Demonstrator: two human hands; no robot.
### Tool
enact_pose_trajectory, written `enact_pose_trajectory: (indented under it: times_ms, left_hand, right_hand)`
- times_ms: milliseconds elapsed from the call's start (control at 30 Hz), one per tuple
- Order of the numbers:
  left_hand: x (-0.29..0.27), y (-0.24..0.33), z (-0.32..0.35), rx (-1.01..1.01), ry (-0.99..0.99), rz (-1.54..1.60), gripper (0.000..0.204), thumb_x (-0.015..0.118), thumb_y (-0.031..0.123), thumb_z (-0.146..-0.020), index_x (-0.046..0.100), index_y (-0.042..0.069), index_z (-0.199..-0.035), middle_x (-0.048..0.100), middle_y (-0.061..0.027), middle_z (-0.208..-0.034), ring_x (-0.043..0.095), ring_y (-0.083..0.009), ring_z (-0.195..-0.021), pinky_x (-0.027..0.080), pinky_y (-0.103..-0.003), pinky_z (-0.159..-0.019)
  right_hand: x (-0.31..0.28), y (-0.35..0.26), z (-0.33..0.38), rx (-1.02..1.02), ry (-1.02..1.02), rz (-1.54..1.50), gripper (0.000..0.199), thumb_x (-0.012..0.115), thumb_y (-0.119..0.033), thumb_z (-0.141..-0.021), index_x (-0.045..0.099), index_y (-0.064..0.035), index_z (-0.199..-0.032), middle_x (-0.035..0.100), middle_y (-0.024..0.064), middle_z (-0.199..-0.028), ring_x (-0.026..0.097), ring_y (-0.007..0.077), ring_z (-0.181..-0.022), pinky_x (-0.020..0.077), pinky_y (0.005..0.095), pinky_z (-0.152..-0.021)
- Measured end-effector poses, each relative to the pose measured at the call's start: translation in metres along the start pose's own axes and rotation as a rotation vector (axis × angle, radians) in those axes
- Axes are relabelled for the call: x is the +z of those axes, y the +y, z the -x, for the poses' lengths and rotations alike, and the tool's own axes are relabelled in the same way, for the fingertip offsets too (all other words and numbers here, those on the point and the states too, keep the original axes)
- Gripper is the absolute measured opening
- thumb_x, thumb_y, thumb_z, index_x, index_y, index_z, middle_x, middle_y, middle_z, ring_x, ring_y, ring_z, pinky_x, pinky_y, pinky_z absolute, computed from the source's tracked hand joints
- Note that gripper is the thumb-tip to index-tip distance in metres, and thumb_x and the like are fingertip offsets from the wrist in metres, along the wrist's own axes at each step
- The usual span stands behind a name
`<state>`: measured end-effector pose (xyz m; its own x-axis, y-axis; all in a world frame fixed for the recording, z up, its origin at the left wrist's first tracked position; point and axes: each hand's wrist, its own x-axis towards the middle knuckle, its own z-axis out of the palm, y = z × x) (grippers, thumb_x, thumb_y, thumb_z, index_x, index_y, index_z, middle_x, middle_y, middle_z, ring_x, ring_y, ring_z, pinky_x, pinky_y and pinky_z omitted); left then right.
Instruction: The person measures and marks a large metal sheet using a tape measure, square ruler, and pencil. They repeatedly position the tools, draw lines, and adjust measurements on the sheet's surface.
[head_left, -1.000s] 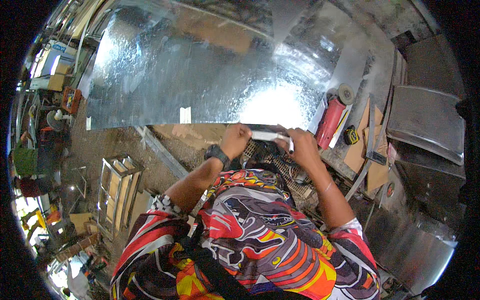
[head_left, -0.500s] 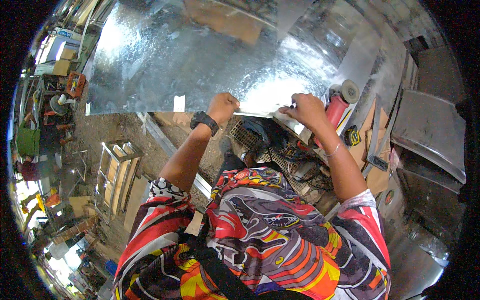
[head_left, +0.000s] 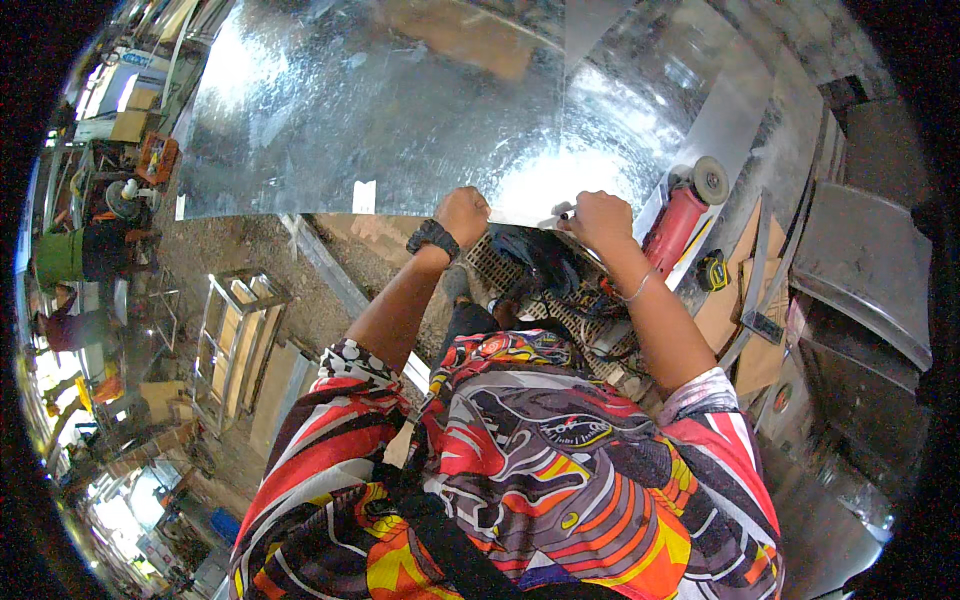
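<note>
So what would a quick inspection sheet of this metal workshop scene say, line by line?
Surface: a large shiny galvanised metal sheet fills the upper view, its near edge running in front of the person.
Job's things: left hand rests closed on the sheet's near edge; right hand holds a small pen-like marker at that edge.
Clutter: red angle grinder, yellow tape measure, a dark grid-like crate under the hands.
Fingers: both hands curled shut; wristwatch on the left wrist, thin bracelet on the right.
Cables: loose wires among the crate's contents, too tangled to trace.
Surroundings: dirt floor, wooden frame, more sheet metal at right.
</note>
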<state>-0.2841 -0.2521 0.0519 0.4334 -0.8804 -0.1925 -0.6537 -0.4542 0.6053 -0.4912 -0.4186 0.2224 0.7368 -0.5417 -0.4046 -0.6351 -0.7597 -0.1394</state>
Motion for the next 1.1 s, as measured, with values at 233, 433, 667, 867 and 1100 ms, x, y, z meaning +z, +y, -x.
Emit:
enact_pose_trajectory:
  times_ms: [233,433,667,867,1100]
  left_hand:
    - [-0.001,-0.002,-0.002,0.128,0.059,-0.027,0.012,0.069,0.012,-0.085,0.070,0.000,-0.087,0.073,-0.0241,-0.088,0.071,-0.0437,-0.087,0.056,-0.050,-0.079]
    - [-0.013,0.009,0.007,0.043,0.024,0.038,0.013,0.069,0.010,-0.084,0.068,-0.002,-0.085,0.071,-0.0256,-0.090,0.069,-0.0447,-0.089,0.055,-0.051,-0.079]
    - [-0.009,0.007,0.009,0.098,0.078,-0.005,0.023,0.062,0.020,-0.089,0.071,0.000,-0.080,0.067,-0.0260,-0.091,0.065,-0.0455,-0.086,0.052,-0.056,-0.079]
    - [-0.008,0.009,0.010,0.109,0.096,-0.035,0.023,0.062,0.020,-0.089,0.070,0.000,-0.081,0.067,-0.0260,-0.092,0.065,-0.0461,-0.087,0.053,-0.056,-0.080]
    - [-0.012,0.012,0.011,0.083,0.086,-0.042,0.013,0.068,0.013,-0.084,0.068,0.000,-0.083,0.069,-0.0246,-0.091,0.066,-0.0453,-0.089,0.053,-0.054,-0.080]
  right_hand:
    - [0.020,0.000,-0.014,0.023,0.025,0.039,0.044,0.083,-0.046,-0.079,0.078,-0.0051,-0.094,0.077,0.0182,-0.088,0.076,0.0356,-0.083,0.0605,0.0458,-0.073]
    - [0.025,-0.005,-0.024,-0.001,0.027,0.122,0.039,0.084,-0.041,-0.077,0.080,-0.0069,-0.097,0.078,0.0171,-0.092,0.077,0.0342,-0.086,0.0615,0.0446,-0.074]
    - [0.028,-0.010,-0.032,0.029,-0.006,0.166,0.038,0.084,-0.037,-0.078,0.080,-0.0070,-0.100,0.078,0.0169,-0.098,0.077,0.0330,-0.091,0.0619,0.0443,-0.078]
    - [0.028,-0.014,-0.032,0.025,-0.009,0.171,0.036,0.084,-0.035,-0.079,0.080,-0.0073,-0.101,0.078,0.0164,-0.100,0.077,0.0322,-0.094,0.0618,0.0441,-0.079]
    - [0.021,-0.018,-0.029,-0.016,0.025,0.167,0.035,0.084,-0.033,-0.080,0.080,-0.0077,-0.103,0.078,0.0158,-0.101,0.077,0.0316,-0.094,0.0616,0.0434,-0.080]
